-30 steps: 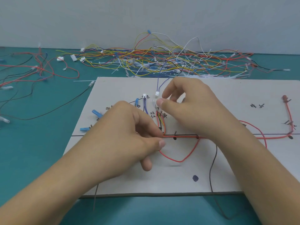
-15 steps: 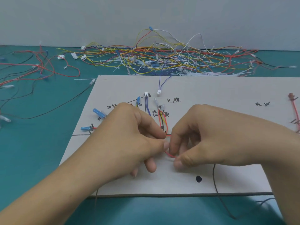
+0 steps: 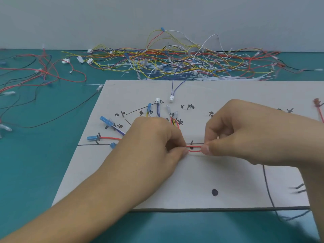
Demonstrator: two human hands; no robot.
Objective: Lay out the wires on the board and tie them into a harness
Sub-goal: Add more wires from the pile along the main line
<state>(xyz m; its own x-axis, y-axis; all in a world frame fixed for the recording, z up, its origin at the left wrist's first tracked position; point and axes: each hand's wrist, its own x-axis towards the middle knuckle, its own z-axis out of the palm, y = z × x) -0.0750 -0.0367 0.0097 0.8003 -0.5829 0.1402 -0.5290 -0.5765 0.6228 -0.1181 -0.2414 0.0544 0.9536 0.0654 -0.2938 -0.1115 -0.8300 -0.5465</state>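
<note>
Left hand (image 3: 154, 142) and right hand (image 3: 245, 137) each pinch the red wire (image 3: 194, 151) at the middle of the board (image 3: 192, 178). It looks taut, so overpulling could drag the laid wires (image 3: 174, 121) off their marks.

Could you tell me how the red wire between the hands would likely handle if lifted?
Probably floppy: the red wire lies doubled between the left hand and right hand. Likely light, being thin. The fold may spring open once released.

A doubled red wire (image 3: 194, 149) is stretched flat along the black line drawn on the grey board (image 3: 192, 181). Blue-terminated wires (image 3: 105, 120) are fanned out at the board's left. Loose wires (image 3: 175, 62) are heaped beyond its far edge.
</note>
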